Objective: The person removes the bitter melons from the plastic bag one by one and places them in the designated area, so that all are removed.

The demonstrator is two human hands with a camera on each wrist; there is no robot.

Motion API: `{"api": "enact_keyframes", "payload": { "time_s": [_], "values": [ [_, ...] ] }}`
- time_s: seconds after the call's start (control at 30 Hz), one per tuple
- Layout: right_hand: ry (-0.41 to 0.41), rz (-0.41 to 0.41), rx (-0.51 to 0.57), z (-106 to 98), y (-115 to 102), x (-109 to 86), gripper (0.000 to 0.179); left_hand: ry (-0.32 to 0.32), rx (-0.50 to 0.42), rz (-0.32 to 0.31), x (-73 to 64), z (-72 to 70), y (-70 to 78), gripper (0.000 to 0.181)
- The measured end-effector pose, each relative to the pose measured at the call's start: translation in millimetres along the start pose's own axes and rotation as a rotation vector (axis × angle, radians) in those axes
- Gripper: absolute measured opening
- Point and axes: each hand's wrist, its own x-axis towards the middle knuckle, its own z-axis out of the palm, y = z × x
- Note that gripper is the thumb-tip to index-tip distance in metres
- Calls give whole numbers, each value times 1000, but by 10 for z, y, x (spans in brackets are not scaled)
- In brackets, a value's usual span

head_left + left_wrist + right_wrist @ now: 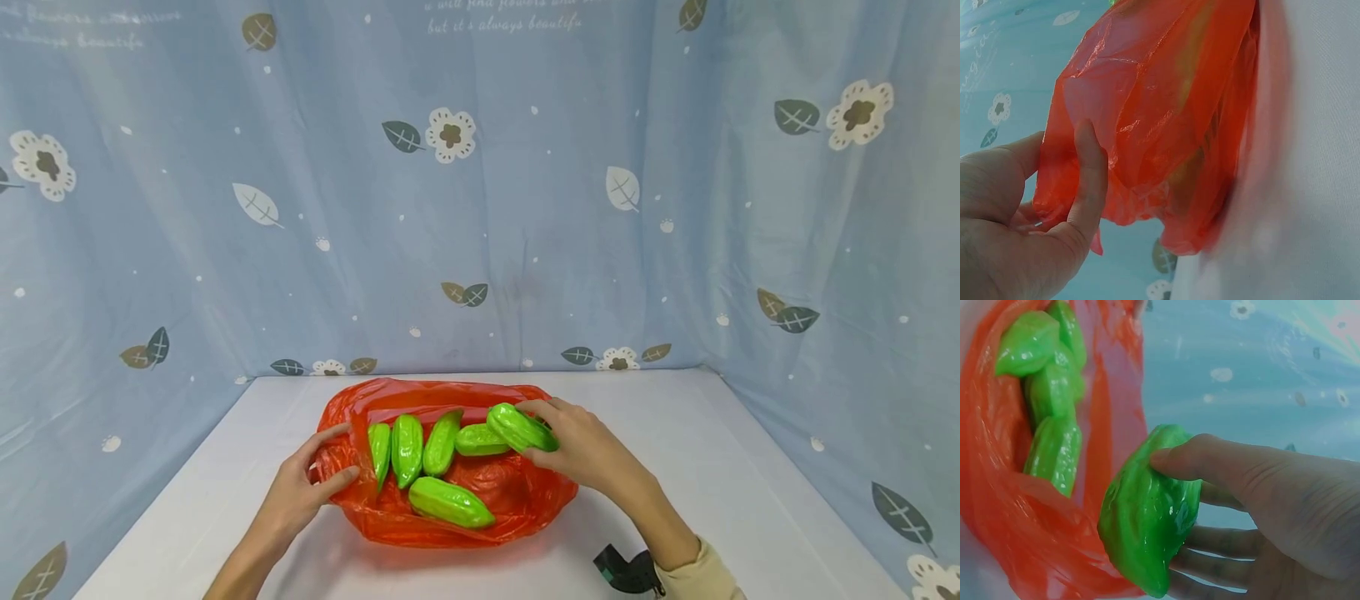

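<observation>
A red plastic bag (495,483) lies with its mouth spread wide. My left hand (300,492) holds the bag's left edge, the thin film passing between thumb and fingers in the left wrist view. My right hand (588,442) grips a glossy green ribbed star fruit (1147,512) between thumb and fingers, over the right part of the bag in the head view. Inside sit several more: upright ones in a row at the left, one star fruit (480,440) lying sideways beneath the held one, and another star fruit (450,502) slanting near the front rim.
The bag rests on a white table (225,467). Behind and on both sides hangs a blue curtain (517,250) with leaf and flower prints. A black device (628,571) shows at my right wrist, beside the beige sleeve (701,575).
</observation>
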Motion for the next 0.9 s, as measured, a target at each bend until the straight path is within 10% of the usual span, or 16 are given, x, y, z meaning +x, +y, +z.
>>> {"api": "enact_keyframes", "payload": {
  "time_s": [0.9],
  "values": [
    [87,24,107,-290,385,-26,56,80,0,22,8,-10,-39,80]
  ]
}}
